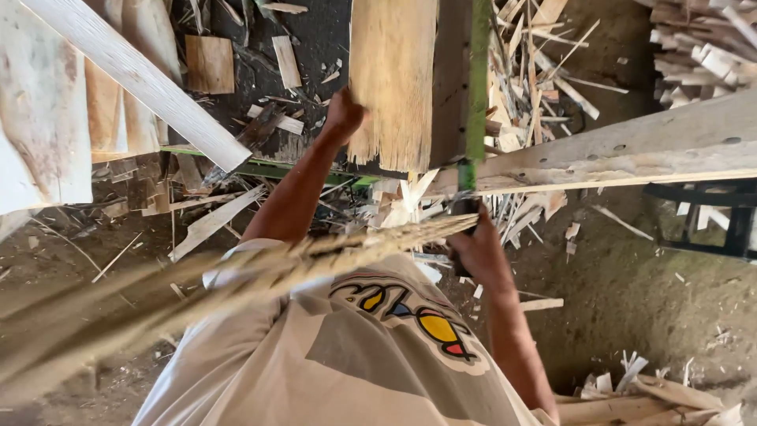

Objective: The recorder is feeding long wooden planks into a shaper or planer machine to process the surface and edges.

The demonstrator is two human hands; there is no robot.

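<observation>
Wood everywhere: the left hand [344, 116] is gripping the splintered plank [393, 79] beside it, while the right hand [475, 251] is closing round the green blade's [475, 87] dark handle [465, 207], scraps [544, 71] lying beyond.

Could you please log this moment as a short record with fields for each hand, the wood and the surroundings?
left hand: left hand presses against the edge of the upright plank
right hand: right hand grips the dark handle of the green tool, which stands beside the plank
plank end: lower end splintered and ragged
foreground: frayed fibrous strip, blurred, crossing the view
ground: wood scraps and offcuts strewn on dirt
other wood: long pale beam at right
</observation>
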